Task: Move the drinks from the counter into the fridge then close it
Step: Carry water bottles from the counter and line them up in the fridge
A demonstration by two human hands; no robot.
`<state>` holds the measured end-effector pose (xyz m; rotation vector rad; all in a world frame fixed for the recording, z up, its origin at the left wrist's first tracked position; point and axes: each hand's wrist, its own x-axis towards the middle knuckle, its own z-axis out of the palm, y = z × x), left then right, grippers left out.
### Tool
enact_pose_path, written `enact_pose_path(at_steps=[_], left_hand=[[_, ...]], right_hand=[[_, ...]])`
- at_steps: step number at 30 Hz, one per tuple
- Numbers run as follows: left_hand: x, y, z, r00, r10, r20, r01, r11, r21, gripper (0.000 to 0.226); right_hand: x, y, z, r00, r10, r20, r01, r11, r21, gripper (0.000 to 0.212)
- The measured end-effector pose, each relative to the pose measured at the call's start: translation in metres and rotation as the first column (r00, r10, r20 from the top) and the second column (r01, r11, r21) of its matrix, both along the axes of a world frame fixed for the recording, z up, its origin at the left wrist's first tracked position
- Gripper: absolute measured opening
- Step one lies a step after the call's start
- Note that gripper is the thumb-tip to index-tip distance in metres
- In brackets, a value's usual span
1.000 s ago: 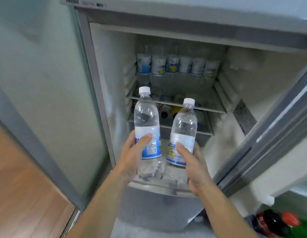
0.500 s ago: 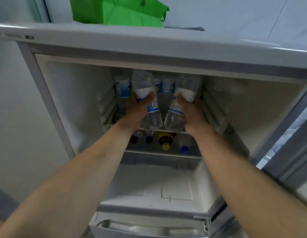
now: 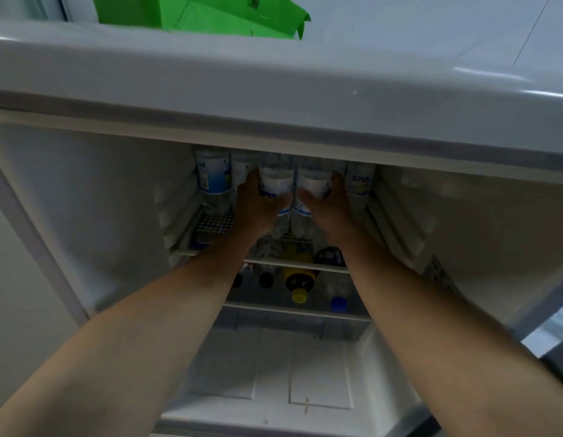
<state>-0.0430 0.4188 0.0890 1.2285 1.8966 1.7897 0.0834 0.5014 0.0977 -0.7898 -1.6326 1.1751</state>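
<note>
Left hand (image 3: pixel 258 205) and right hand (image 3: pixel 329 206) each grip an upright bottle, side by side on the fridge's top shelf (image 3: pixel 217 222).

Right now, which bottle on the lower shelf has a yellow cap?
The yellow-bodied bottle lying with its cap toward the camera, between the dark caps and the blue cap.

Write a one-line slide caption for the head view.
Both hands, left hand and right hand, each grip a water bottle on the open fridge's top shelf.

A green paper bag (image 3: pixel 207 14) atop the appliance, against a pale wall (image 3: pixel 431 23).
</note>
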Motion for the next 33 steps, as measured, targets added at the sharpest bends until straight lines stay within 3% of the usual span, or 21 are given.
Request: enact_pose_path(at_steps=[3,7,19,33], left_hand=[[-0.006,-0.006,-0.004,0.978,0.035,-0.207,-0.070,0.985,-0.160,0.084],[-0.003,-0.006,0.002,0.909,0.091,-0.407,-0.196,0.955,-0.223,0.083],[0.000,0.020,0.001,0.910,0.198,-0.363,-0.269,0.950,-0.157,0.065],[-0.003,0.021,-0.019,0.890,0.202,-0.408,-0.297,0.937,-0.183,0.053]], right_hand=[[0.005,0.002,-0.005,0.997,-0.017,0.079,0.012,0.998,0.066,0.073],[0.011,0.004,-0.017,0.948,-0.089,0.304,0.051,0.990,0.128,0.080],[-0.015,0.033,-0.008,0.931,-0.077,0.358,0.071,0.997,0.031,0.082],[-0.018,0.038,-0.019,0.906,-0.149,0.396,0.123,0.988,0.089,0.061]])
